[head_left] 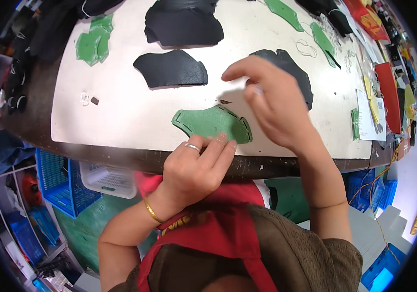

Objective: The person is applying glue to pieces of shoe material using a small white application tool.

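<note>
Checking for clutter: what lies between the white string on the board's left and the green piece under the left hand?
The head view shows a small brown scrap beside the white string, then bare white board to the green piece.

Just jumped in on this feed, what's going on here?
A person works at a table topped with a white board. Their left hand rests its fingertips on the near edge of a green piece with dark slots along its edges. Their right hand is raised to the right of it, index finger and thumb apart, partly covering a black piece. Another black piece lies beyond the green one.
</note>
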Tool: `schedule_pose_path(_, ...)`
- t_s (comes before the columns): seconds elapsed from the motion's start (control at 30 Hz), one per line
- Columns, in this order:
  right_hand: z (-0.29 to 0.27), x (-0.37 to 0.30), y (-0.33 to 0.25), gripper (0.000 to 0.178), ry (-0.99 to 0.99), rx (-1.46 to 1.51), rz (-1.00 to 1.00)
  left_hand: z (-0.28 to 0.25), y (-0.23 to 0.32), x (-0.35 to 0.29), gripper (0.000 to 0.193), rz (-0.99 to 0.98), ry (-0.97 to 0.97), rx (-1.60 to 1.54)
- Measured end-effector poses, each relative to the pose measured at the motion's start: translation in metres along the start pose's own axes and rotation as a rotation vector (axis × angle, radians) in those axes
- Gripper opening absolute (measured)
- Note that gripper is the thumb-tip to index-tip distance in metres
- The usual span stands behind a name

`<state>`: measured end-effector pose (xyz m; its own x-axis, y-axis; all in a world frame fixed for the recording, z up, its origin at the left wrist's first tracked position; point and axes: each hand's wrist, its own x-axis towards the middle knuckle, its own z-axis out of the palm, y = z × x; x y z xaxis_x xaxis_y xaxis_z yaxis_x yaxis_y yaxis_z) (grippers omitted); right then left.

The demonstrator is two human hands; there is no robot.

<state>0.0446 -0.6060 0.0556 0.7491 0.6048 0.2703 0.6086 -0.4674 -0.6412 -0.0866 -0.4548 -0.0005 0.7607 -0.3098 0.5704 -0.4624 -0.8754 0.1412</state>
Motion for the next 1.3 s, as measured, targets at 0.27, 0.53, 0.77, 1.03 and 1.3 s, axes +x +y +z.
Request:
schedule_pose_path(0.27,0.007,-0.024,0.01,0.023,-0.192,-0.133,-0.048,-0.01,-0.001,0.022,0.023,0.048,-0.046,-0.054)
schedule_pose_path(0.53,-0.081,-0.007,0.084,0.02,0.022,-0.025,0.516,-0.013,-0.109,0.033,0.025,-0.15,0.01,0.093)
schedule_pose_path(0.77,-0.075,-0.02,0.061,0.021,0.434,0.351,0.315,-0.031,-0.098,0.051,0.024,-0.041,0.056,-0.044)
schedule_pose_path(1.03,0.006,-0.024,0.011,0.014,-0.111,0.24,0.252,-0.021,-0.016,-0.019,0.023,-0.064,-0.01,-0.231)
schedule_pose_path(1.3,0.03,-0.013,0.01,0.016,-0.211,0.107,0.05,-0.02,-0.01,-0.024,0.021,-0.232,0.033,-0.226)
